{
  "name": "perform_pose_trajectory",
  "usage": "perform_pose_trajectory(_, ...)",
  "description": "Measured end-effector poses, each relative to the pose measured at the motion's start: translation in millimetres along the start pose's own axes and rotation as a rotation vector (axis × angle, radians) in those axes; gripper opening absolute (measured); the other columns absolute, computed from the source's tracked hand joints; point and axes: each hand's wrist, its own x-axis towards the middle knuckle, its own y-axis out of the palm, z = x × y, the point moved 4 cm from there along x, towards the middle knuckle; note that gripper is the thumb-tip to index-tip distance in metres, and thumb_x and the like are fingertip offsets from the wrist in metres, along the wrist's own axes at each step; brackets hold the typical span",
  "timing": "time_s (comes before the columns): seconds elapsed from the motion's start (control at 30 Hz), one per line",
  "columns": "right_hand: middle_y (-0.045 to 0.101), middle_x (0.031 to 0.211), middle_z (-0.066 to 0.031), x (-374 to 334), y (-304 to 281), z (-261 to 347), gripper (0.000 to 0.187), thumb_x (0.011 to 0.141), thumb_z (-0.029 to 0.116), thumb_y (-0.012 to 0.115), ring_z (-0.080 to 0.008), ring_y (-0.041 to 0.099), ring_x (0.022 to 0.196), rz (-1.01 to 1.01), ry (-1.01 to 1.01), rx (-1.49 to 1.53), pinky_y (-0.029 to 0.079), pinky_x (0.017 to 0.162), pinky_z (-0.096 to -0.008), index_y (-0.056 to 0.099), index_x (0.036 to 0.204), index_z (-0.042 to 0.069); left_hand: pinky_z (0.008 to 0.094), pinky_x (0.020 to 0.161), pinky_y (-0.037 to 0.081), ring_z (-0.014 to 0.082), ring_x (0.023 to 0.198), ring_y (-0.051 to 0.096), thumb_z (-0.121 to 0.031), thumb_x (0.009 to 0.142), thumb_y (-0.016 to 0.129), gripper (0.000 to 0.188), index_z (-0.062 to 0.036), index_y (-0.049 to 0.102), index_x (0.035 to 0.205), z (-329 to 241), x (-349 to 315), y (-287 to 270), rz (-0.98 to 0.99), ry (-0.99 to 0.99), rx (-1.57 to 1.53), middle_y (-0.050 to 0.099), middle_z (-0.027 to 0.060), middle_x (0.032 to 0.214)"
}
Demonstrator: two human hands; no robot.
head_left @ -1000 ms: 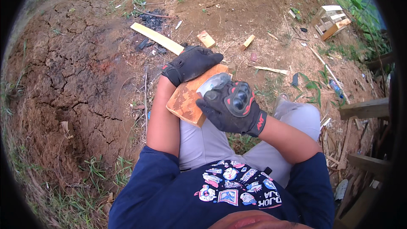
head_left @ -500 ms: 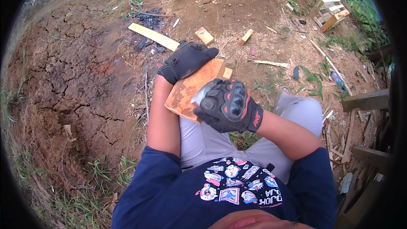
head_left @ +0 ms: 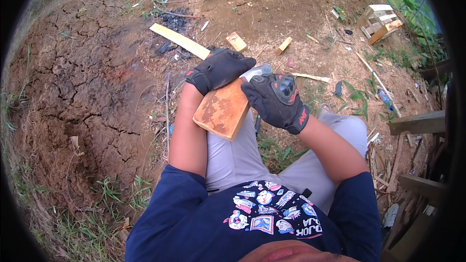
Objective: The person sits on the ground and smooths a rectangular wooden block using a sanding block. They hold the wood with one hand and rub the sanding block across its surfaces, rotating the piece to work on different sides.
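Observation:
A reddish-brown wooden block (head_left: 221, 111) rests tilted over my left thigh, its broad face up and darker blotches on it. My left hand (head_left: 221, 70), in a black glove, is closed over the block's far end. My right hand (head_left: 274, 99), in a black glove with red trim and hard knuckle pads, is closed at the block's right far edge. From under its fingers sticks a whitish-grey sheet of sandpaper (head_left: 257, 71) with faint print on its back. A long pale wooden strip (head_left: 179, 41) runs out beyond my left hand; its near end is hidden.
Wood offcuts (head_left: 236, 41) and a small stick of wood (head_left: 284, 45) lie ahead on the dirt. A slatted wooden crate (head_left: 381, 23) stands far right. Timber beams (head_left: 417, 122) and a plastic bottle (head_left: 386, 99) are at the right. Cracked soil (head_left: 92, 82) spreads at the left.
My right hand has slid away from me along the block, from its middle to its far right edge, taking the sandpaper along. My left hand keeps its grip, shifted slightly right.

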Motion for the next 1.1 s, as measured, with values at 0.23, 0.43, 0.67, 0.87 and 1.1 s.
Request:
perform_pose_trajectory(0.23,0.074,0.091,-0.0102,-2.4,5.8,24.1,0.024,0.095,0.022,0.066,-0.0298,0.072,0.080,-0.072,-0.189,-0.037,0.057,0.070,-0.0447,0.074,0.114,0.008,0.0468,0.079,0.055,0.0352,0.089,0.073,-0.027,0.098,0.059,0.031,-0.0179,0.074,0.124,-4.5,-4.8,-8.4,0.097,-0.234,-0.174,0.073,0.0199,0.094)
perform_pose_trajectory(0.43,0.073,0.087,-0.0101,-3.3,7.0,33.9,0.018,0.096,0.025,0.066,-0.0310,0.072,0.083,0.011,-0.109,-0.028,0.057,0.074,-0.0442,0.075,0.103,0.010,0.0461,0.080,0.055,0.0374,0.089,0.072,-0.027,0.098,0.059,0.032,-0.0207,0.074,0.126,7.7,-5.6,0.3,0.079,-0.159,-0.090,0.073,0.0195,0.096)
perform_pose_trajectory(0.67,0.075,0.092,-0.0095,9.7,14.6,-31.4,0.021,0.095,0.028,0.068,-0.0314,0.073,0.085,-0.203,-0.027,0.025,0.057,0.076,-0.0454,0.076,0.107,0.012,0.0376,0.084,0.054,0.0260,0.091,0.072,-0.032,0.100,0.062,0.030,-0.0130,0.076,0.118,11.8,-6.3,4.9,0.052,-0.029,0.019,0.075,0.0122,0.099)
perform_pose_trajectory(0.87,0.074,0.096,-0.0105,-9.1,5.4,50.2,0.026,0.095,0.027,0.068,-0.0314,0.072,0.088,-0.051,-0.279,0.081,0.058,0.075,-0.0452,0.075,0.115,0.012,0.0456,0.076,0.055,0.0385,0.083,0.072,-0.026,0.092,0.064,0.035,-0.0186,0.074,0.125,1.6,-4.8,-2.1,0.088,-0.363,-0.362,0.072,0.0193,0.086)
perform_pose_trajectory(1.1,0.072,0.090,-0.0135,7.5,3.7,-8.1,0.022,0.096,0.023,0.066,-0.0326,0.070,0.081,-0.137,-0.041,-0.070,0.054,0.069,-0.0454,0.073,0.108,0.006,0.0425,0.083,0.056,0.0330,0.092,0.073,-0.026,0.095,0.066,0.029,-0.0111,0.075,0.118,12.6,-3.8,0.6,0.008,0.033,-0.053,0.074,0.0149,0.098)
